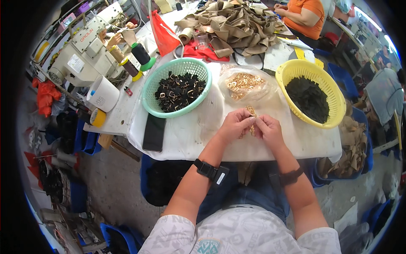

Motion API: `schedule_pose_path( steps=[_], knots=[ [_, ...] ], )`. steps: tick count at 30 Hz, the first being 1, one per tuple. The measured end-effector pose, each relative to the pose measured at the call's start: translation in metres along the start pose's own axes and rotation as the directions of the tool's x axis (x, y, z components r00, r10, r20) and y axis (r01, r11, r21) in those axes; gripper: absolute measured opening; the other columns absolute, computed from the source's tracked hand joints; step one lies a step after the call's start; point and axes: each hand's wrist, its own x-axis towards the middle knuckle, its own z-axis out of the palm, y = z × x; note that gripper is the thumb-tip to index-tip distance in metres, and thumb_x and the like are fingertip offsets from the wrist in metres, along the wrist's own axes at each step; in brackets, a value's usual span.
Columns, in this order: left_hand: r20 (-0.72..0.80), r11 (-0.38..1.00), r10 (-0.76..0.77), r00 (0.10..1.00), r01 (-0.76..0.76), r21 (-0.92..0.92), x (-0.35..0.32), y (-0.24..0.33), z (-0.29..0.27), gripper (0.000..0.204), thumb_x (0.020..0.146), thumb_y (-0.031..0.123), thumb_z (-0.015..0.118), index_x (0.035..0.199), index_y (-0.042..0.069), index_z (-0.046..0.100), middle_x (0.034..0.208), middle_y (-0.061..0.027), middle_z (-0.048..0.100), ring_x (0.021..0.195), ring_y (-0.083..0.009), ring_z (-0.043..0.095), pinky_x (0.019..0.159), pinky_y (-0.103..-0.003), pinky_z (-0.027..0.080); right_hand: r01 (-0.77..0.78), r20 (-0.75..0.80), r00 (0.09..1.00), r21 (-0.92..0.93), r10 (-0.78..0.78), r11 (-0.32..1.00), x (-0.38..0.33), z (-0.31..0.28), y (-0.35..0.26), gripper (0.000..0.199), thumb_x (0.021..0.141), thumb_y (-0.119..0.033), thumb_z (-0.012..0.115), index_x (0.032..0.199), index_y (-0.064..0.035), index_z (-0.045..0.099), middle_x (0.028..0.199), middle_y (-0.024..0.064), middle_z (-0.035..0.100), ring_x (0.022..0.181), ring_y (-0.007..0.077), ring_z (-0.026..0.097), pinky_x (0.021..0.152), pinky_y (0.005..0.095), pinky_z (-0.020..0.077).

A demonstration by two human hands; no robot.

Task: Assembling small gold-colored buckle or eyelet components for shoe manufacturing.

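Left hand [237, 125] and right hand [269, 129] meet over gold-coloured pieces [250, 111]

Nearest: patterned pale shirt [237, 230]; forearms extend forward from it. Left wrist carries a black strapped device [211, 171], right wrist a dark band [292, 176].

Hands: close together above the front part of the white-covered table [198, 142]. Both grips narrow, thumbs and index fingers drawn together; cannot tell what, if anything, is pinched, as the fingers hide it. Small gold-coloured pieces show just beyond the fingertips and between the hands.

Left of the hands: dark phone [154, 133] lying flat near the table edge. Just beyond it, green basket [177, 113] containing black tabs [179, 91], several with gold-coloured frames. Right: yellow basket [337, 99] containing plain black pieces [308, 99]. Between baskets, beyond the hands: clear plastic bag [270, 87], open, with many more gold-coloured pieces in it.

Farther left: white cup [102, 94], thread cones [140, 55], sewing machine [86, 55]. Far side: heap of brown material [237, 27]; at upper right, a person in orange [303, 19].
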Motion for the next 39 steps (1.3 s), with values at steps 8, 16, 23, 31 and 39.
schedule_pose_path(
  steps=[8,16,23,31,39],
  knots=[
    [-0.311,0.952,0.304,0.901,-0.278,0.125,-0.003,0.044,-0.013,0.009,0.088,0.008,0.062,0.089,-0.002,0.06,0.072,-0.0091,0.066,0.057,-0.0104,0.062,0.05,-0.022,0.048,-0.056,-0.018,0.998,0.114,0.058,0.992,0.003,0.001,0.004,0.023,0.098,-0.021,0.051,0.084,-0.0032,0.057,0.065,0.0009,0.055,0.049,0.006,0.048,0.046,0.0196,0.0388],
    [-0.613,0.652,0.416,0.672,0.25,0.716,-0.019,0.118,-0.15,0.019,0.076,0.01,0.07,0.088,-0.003,0.064,0.076,-0.015,0.068,0.06,-0.0203,0.068,0.056,-0.031,0.055,-0.018,0.034,0.999,0.082,0.015,0.996,0.0,0.004,-0.002,0.019,0.097,-0.017,0.053,0.084,-0.0028,0.057,0.065,0.0006,0.055,0.05,0.0053,0.048,0.047,0.0202,0.0393],
    [-0.493,0.445,0.788,0.368,0.214,0.87,-0.007,0.112,-0.135,0.024,0.079,0.02,0.071,0.092,0.001,0.066,0.071,-0.0084,0.06,0.065,-0.0196,0.058,0.065,-0.034,0.049,0.108,-0.039,0.993,-0.09,-0.112,0.99,-0.004,0.008,0.003,0.016,0.094,-0.014,0.055,0.086,-0.0011,0.058,0.064,0.0004,0.055,0.052,0.0057,0.048,0.049,0.0218,0.0398],
    [-0.642,0.769,0.611,0.463,-0.54,0.342,0.051,0.121,-0.044,0.018,0.094,0.017,0.058,0.088,0.0,0.061,0.064,0.0055,0.049,0.052,-0.0001,0.037,0.046,-0.018,0.028,-0.046,0.237,0.971,0.061,0.031,0.997,-0.05,0.045,-0.056,0.02,0.091,-0.021,0.061,0.091,-0.0004,0.059,0.071,0.0051,0.061,0.06,0.0092,0.056,0.052,0.0241,0.0459],
    [-0.492,0.589,0.808,0.323,-0.424,0.688,0.068,0.116,-0.012,0.023,0.094,0.019,0.058,0.084,-0.001,0.063,0.061,0.0015,0.052,0.053,-0.0051,0.041,0.049,-0.022,0.034,-0.366,0.274,0.909,0.157,0.315,0.917,-0.061,0.081,-0.08,0.047,0.086,-0.034,0.068,0.102,0.007,0.051,0.072,0.008,0.062,0.053,0.0096,0.056,0.044,0.0227,0.0456]
  ],
)
